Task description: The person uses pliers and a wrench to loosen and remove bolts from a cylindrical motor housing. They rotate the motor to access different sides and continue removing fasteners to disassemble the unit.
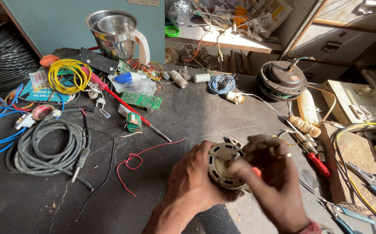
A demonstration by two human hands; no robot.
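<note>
Hands meet at the near middle of the dark workbench [188,112]: the left hand [192,177] wraps around the side of a small round motor [221,165], gripping it with its flat end turned up, seemingly so the face is steady and open to the other hand. Right hand [270,173], wearing a ring, is pinched narrow at the fingertips over the motor's centre shaft, though what it pinches is too small to tell. Farther off lie a grey cable coil [49,149] at left, a steel jug [116,34] at far left, and a red screwdriver [317,164] just right of the hands, within easy reach.
</note>
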